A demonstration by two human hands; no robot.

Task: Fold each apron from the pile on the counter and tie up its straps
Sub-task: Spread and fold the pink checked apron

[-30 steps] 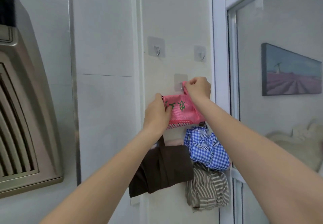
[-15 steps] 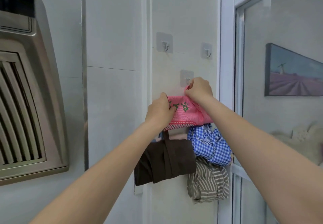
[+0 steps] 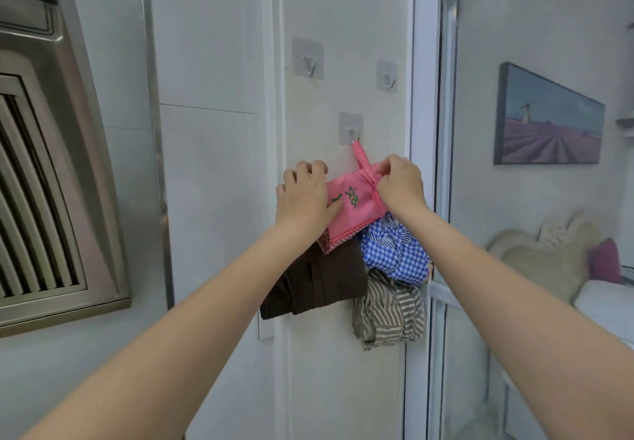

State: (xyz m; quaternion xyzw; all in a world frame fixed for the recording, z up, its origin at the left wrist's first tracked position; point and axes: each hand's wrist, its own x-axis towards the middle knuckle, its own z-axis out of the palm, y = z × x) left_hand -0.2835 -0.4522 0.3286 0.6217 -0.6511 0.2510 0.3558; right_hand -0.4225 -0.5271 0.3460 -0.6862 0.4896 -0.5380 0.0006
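Observation:
A folded pink apron bundle [image 3: 356,208] with green embroidery hangs against the wall by its pink strap [image 3: 363,160], which loops over the middle adhesive hook [image 3: 352,134]. My left hand [image 3: 303,197] grips the bundle's left end, thumb under it. My right hand [image 3: 401,182] pinches the strap and the bundle's top right corner. Below hang three more folded bundles: a brown one [image 3: 317,280], a blue checked one [image 3: 394,254] and a beige striped one [image 3: 389,309].
Two bare adhesive hooks [image 3: 309,62] [image 3: 387,77] sit higher on the wall. A steel range hood [image 3: 51,165] juts out at the left. A glass door frame [image 3: 423,130] stands right of the hooks, with a painting [image 3: 549,120] beyond.
The pink strap now hangs from the middle hook. Both hands and the bundle have come down from the hook, leaving the strap taut above them.

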